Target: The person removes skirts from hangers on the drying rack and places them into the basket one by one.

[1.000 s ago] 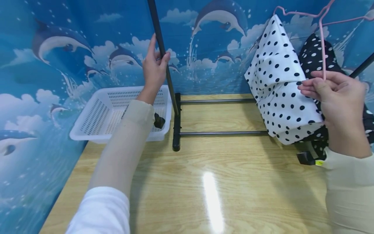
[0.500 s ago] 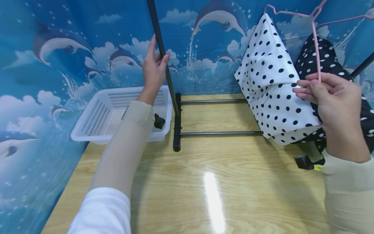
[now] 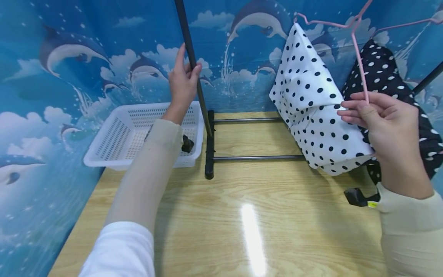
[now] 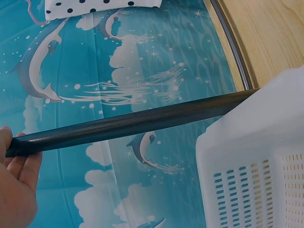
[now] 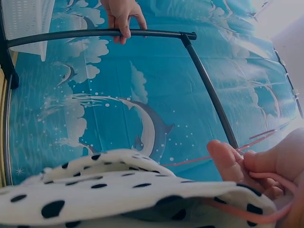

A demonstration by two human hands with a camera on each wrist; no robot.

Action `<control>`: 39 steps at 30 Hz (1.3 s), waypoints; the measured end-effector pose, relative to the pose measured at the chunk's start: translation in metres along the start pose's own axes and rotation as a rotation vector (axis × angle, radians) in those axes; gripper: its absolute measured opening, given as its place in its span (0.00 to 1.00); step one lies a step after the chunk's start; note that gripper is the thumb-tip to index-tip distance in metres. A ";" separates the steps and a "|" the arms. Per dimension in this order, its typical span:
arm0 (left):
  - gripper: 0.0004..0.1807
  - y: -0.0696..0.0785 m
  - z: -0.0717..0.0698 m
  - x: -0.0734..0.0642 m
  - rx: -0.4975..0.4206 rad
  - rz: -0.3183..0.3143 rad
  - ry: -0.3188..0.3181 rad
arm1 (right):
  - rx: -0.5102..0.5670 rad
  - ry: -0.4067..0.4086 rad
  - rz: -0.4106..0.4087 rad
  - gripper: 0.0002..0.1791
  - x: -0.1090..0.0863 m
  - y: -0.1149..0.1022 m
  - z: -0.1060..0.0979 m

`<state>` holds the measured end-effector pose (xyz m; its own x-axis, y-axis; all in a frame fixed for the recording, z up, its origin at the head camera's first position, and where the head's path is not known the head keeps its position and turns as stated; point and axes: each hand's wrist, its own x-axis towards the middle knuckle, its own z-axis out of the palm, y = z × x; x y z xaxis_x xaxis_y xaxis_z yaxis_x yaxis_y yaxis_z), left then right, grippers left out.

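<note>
My left hand (image 3: 183, 82) grips the slim black upright pole (image 3: 186, 30) of a clothes rack, thumb on one side and fingers on the other. At the right, my right hand (image 3: 392, 127) pinches a pink clothes hanger (image 3: 360, 65) between thumb and fingers. White fabric with black dots (image 3: 311, 96) hangs from the far end of that hanger, draped and folded, its lower edge close over the table. In the right wrist view the dotted fabric (image 5: 118, 194) fills the bottom, and the hanger curves round beside the thumb.
A black cloth with white dots (image 3: 377, 69) hangs behind, near a second pink hanger (image 3: 408, 25). Behind my left forearm stands a white perforated basket (image 3: 114, 115). Two dark base bars (image 3: 256, 158) cross the wooden table (image 3: 207, 223). A blue dolphin curtain (image 3: 235, 92) covers the back.
My right hand has moved left and slightly down, bringing the pink hanger and the white dotted fabric with it. The left hand stays in place on the pole.
</note>
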<state>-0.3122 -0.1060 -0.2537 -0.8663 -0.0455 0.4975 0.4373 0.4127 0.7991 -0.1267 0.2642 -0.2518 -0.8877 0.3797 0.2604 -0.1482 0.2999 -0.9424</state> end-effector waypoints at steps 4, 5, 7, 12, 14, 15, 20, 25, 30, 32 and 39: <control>0.34 0.000 0.000 0.000 0.023 0.013 0.002 | 0.020 -0.006 0.006 0.25 -0.003 0.000 0.002; 0.34 0.000 0.000 0.000 0.027 0.018 0.003 | 0.018 -0.010 -0.009 0.25 -0.004 0.000 0.003; 0.34 0.000 0.001 0.000 0.042 0.027 0.007 | 0.031 -0.028 -0.044 0.23 -0.006 -0.001 0.004; 0.35 0.000 0.000 0.001 0.064 0.036 0.012 | 0.075 -0.052 -0.129 0.18 -0.009 -0.002 0.008; 0.35 0.000 0.000 0.001 0.057 0.032 0.008 | 0.106 -0.055 -0.141 0.17 -0.010 -0.004 0.009; 0.35 -0.001 0.000 0.001 0.049 0.026 0.006 | 0.125 -0.057 -0.137 0.17 -0.010 -0.005 0.010; 0.36 -0.004 -0.002 0.000 0.052 0.019 0.001 | 0.212 -0.066 -0.089 0.17 -0.015 -0.010 0.014; 0.37 -0.003 -0.001 0.002 0.067 0.035 -0.006 | 0.211 -0.050 -0.103 0.16 -0.019 -0.013 0.014; 0.37 0.000 0.000 0.003 0.075 0.031 -0.005 | 0.233 -0.045 -0.128 0.16 -0.021 -0.013 0.015; 0.37 -0.001 0.000 0.002 0.081 0.029 -0.004 | 0.227 -0.043 -0.115 0.17 -0.022 -0.013 0.016; 0.36 -0.001 0.001 -0.001 0.128 0.034 0.003 | 0.220 -0.061 -0.114 0.16 -0.028 -0.013 0.018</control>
<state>-0.3122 -0.1060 -0.2554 -0.8508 -0.0320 0.5245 0.4315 0.5270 0.7322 -0.1074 0.2337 -0.2506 -0.8834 0.2986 0.3612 -0.3345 0.1380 -0.9322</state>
